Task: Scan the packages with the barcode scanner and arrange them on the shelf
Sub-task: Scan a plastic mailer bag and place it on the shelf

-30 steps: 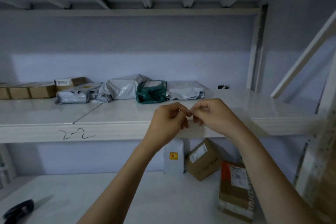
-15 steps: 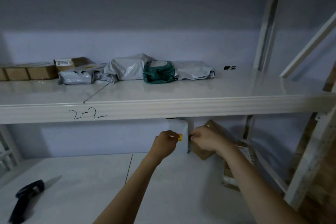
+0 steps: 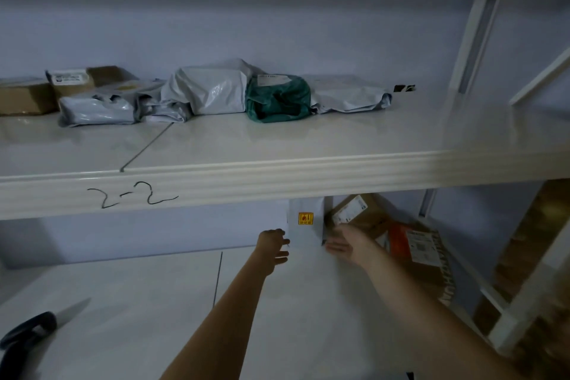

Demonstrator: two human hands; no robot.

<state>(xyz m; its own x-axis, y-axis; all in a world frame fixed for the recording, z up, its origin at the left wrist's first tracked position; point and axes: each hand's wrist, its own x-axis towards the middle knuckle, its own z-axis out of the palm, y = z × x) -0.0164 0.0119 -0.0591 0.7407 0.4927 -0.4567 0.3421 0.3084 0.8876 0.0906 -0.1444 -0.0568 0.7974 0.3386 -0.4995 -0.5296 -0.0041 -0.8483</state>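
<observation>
A white box (image 3: pixel 305 222) with a yellow sticker stands upright at the back of the lower shelf (image 3: pixel 129 293). My left hand (image 3: pixel 273 245) touches its lower left edge, and my right hand (image 3: pixel 348 242) is against its lower right side, fingers fairly straight. Whether either hand grips the box is unclear. A brown carton (image 3: pixel 354 210) leans behind my right hand. The black barcode scanner (image 3: pixel 24 336) lies at the front left of the lower shelf, away from both hands.
The upper shelf (image 3: pixel 277 145), marked "2-2", carries brown boxes (image 3: pixel 27 95), grey mailer bags (image 3: pixel 209 92) and a green bag (image 3: pixel 277 99) along the back. An orange-and-brown carton (image 3: pixel 422 253) leans at the lower right beside a white shelf post (image 3: pixel 475 25).
Both hands dropped from in front of the upper shelf edge, where they were pinched together, down to the white box on the lower shelf. The view tilted downward.
</observation>
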